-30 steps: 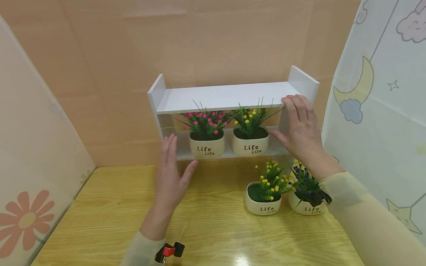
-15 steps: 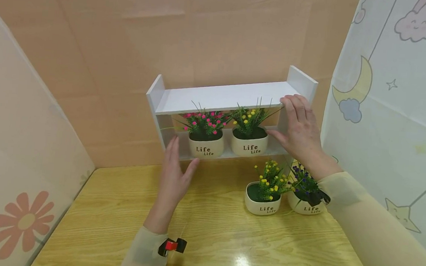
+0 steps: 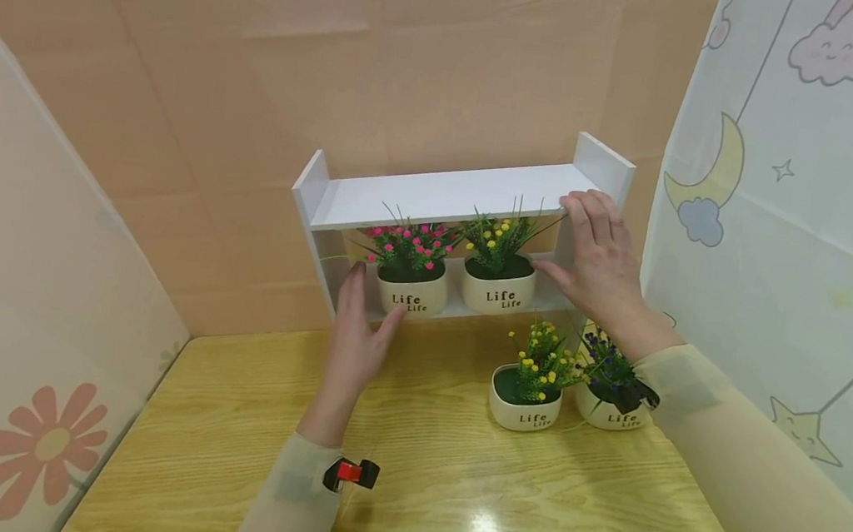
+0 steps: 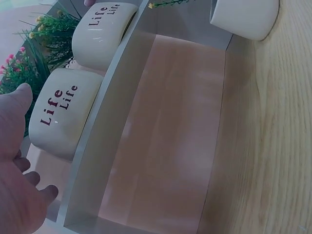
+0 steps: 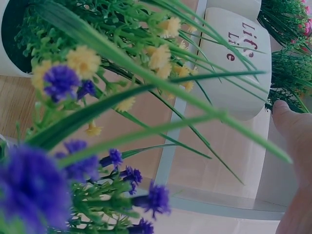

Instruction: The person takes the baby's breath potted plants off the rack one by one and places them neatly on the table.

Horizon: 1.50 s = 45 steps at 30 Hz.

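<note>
Evidently the wood-grained counter [image 3: 234,418] is the largest thing here, with a white shelf [image 3: 447,192] standing by its back edge. The right hand [image 3: 603,259] lays its fingers over the front edge of the shelf's top board, near the right end, thumb well apart from them. The left hand [image 3: 356,340] is at the left end, thumb and fingers spread; whether it touches the pink-flowered pot [image 3: 413,292] cannot be told. That pot sits upright on the board below the top one, just beside a yellow-flowered pot [image 3: 498,295], which the right thumb is near. Towards the counter's back right corner stand a second yellow pot [image 3: 523,413] and a purple-flowered pot [image 3: 608,414], partly hidden by the right wrist. Smallest is the pots' dark "Life" lettering.
</note>
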Motion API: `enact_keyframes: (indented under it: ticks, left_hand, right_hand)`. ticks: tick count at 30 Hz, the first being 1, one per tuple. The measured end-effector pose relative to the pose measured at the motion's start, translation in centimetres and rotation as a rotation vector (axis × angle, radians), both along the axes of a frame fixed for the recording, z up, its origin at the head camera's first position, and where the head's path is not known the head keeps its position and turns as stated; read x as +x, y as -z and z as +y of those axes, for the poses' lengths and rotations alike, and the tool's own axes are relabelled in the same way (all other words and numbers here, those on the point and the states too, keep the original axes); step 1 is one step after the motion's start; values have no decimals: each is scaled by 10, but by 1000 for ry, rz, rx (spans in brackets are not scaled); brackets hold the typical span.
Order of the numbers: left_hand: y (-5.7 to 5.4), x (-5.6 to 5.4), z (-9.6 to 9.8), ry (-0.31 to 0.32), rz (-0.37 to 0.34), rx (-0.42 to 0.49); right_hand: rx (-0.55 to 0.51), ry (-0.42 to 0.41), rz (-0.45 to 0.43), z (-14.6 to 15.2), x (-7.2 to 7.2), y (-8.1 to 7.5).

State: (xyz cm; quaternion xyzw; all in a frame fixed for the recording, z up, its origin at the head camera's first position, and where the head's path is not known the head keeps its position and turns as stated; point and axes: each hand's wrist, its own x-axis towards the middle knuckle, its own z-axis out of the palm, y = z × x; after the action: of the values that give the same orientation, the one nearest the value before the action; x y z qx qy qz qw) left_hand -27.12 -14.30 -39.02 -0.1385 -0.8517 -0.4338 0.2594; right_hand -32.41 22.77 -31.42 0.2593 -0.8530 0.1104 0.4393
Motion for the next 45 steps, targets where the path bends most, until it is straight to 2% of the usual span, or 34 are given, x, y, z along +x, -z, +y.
enact_keyframes:
  ticks: [9,18,22,29,34,45]
  left_hand:
    - [-7,-10,6,-2,-121,51]
    - [-15,-19,11,12,-184,110]
    - [-17,-22,11,31,-186,122]
    - [-20,-30,10,106,-132,133]
    - [-20,-32,11,139,-156,164]
    - [-21,-37,13,148,-181,189]
  right_hand:
    - [-9,-17,22,0,0,0]
    - [-4,-21,16,-1,0,-1]
    - [3,-21,10,-1,2,-1]
    - [-1,-24,6,-1,3,-2]
    - [-9,-31,12,-1,2,-2]
    - [-23,-41,21,-1,0,0]
